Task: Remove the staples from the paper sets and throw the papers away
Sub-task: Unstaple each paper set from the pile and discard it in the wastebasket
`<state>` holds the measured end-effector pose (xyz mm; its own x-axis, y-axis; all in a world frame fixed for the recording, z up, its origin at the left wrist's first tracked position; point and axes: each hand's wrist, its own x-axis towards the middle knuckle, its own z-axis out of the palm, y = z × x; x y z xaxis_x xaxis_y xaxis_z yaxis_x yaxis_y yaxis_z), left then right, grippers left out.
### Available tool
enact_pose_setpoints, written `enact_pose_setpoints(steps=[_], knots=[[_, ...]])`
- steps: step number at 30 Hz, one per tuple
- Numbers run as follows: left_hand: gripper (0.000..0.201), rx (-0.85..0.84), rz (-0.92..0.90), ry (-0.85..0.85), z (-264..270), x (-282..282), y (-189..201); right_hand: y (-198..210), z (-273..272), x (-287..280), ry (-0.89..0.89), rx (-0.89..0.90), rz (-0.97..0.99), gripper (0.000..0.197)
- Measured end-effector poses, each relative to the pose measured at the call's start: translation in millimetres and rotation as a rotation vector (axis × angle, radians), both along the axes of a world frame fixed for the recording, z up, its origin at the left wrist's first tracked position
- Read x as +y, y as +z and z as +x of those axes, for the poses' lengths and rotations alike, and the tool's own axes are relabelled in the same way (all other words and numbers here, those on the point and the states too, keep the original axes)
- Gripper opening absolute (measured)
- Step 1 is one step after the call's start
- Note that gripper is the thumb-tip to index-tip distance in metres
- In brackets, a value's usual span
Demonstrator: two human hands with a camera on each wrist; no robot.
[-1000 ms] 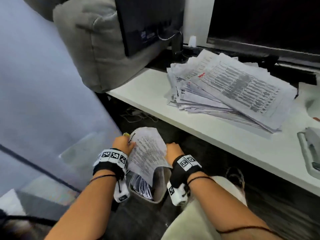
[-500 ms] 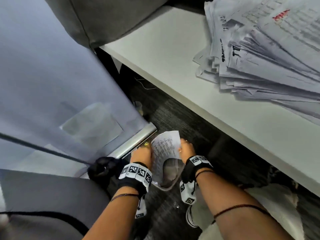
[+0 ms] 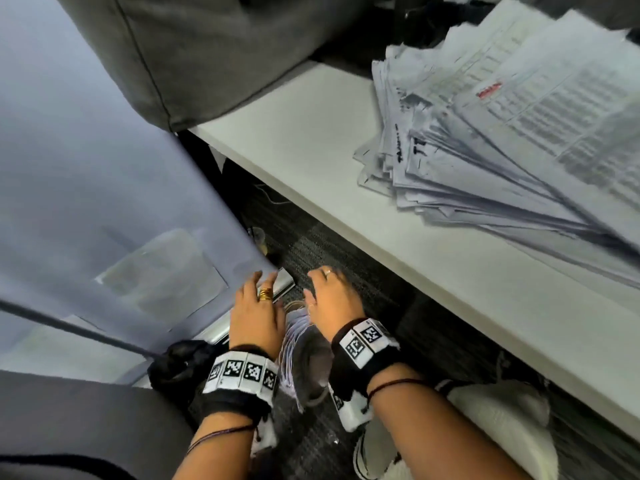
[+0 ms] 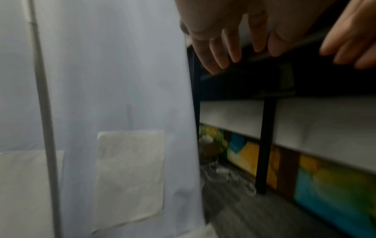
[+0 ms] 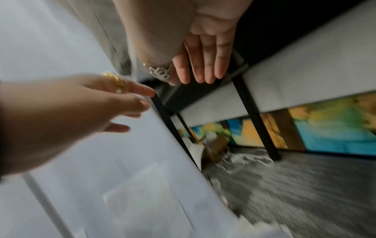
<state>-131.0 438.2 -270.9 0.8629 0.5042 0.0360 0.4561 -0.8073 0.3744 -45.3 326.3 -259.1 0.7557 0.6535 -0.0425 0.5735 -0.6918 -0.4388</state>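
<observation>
Hands over bin (image 3: 313,375) on floor: our left hand (image 3: 258,315) and right hand (image 3: 332,299) released, fingers straight. Papers (image 3: 294,337) in bin. Paper stack (image 3: 519,133) on counter (image 3: 311,140), far right corner.

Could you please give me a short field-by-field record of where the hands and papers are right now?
left hand: open, fingers spread, holds nothing, above the bin
right hand: open, fingers straight, holds nothing
bin: on the floor between the wrists, sheets inside
discarded papers: standing in the bin
paper stack: fanned out on the white desk
partition: grey panel beside the left hand
</observation>
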Motion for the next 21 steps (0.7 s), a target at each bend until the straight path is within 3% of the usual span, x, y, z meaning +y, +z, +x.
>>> enact_pose_setpoints(steps=[4,9,13,18,21], knots=[[0.038,-0.405,0.023,-0.108,4.3,-8.2,72.9,80.3,-24.4,-30.6,-0.076,-0.256,0.307,0.029],[0.033,-0.607,0.046,-0.275,7.4,-47.7,150.2,156.8,-47.1,-88.8,-0.097,-0.485,0.421,0.026],[0.043,-0.479,0.096,-0.572,17.7,-94.8,180.6,193.7,-30.4,-150.1,-0.318,-0.528,0.387,0.027],[0.051,-0.217,0.263,-0.729,27.5,-158.1,184.8,196.8,-0.1,-231.1,-0.704,-0.219,-0.194,0.057],[0.046,-0.103,0.316,-0.691,28.4,-180.1,184.7,186.5,-4.8,-247.2,-0.717,-0.214,-0.256,0.036]])
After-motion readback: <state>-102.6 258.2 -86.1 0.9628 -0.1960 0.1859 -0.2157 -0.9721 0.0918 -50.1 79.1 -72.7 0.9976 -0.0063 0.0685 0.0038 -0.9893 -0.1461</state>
